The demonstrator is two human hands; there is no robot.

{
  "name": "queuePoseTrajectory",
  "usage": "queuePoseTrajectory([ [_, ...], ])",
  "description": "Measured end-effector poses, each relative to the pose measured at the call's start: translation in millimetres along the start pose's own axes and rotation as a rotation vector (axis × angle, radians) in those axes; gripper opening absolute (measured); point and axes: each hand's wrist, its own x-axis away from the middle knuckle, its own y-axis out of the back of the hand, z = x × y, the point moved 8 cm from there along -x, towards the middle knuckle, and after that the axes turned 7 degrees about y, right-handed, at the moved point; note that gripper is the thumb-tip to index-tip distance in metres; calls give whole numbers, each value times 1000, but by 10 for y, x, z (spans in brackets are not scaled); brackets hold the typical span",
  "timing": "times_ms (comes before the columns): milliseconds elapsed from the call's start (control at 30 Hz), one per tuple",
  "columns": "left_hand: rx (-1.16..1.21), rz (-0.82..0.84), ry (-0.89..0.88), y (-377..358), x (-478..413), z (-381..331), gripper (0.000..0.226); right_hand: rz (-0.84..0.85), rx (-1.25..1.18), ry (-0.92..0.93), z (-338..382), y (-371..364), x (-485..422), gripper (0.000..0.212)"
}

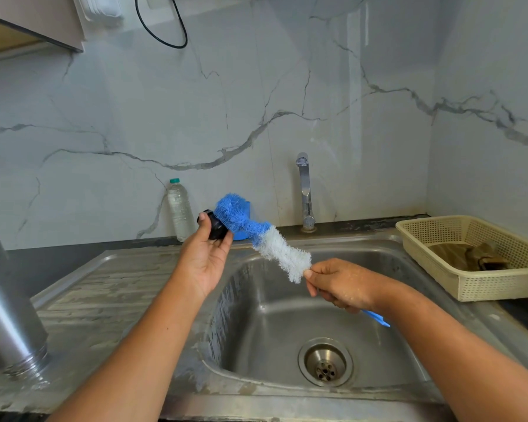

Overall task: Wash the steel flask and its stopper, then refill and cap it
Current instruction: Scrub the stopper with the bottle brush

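Stopper: the dark stopper (216,228) sits left of centre in the frame, above the sink's (287,324) left rim, pinched in the left hand (203,254).
Brush: the blue head of the brush (258,229) presses against the stopper's right side; the right hand (343,284) grips the handle just below the white bristles, over the basin.
Flask: the flask (6,306) stands mouth-down on the drainboard at the left edge, well apart from both hands.
Done: likely the flask's wash, judging by its draining pose.
Left: finishing and rinsing the stopper, then refilling and capping.
Tap: the tap (305,190), behind the basin, shows no running water.
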Motion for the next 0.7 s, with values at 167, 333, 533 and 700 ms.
queuePoseTrajectory([
  [167,-134,104,80,-97,71,188,39,-39,-39,19,14,27,-19,38],
  [333,-34,23,7,-36,9,21,35,43,-49,6,-23,-17,0,38],
  [533,-136,136,96,-129,92,116,42,16,-59,7,-44,-61,-32,38],
  [700,-161,127,98,-92,76,122,49,6,-69,15,-27,-45,-27,38],
])
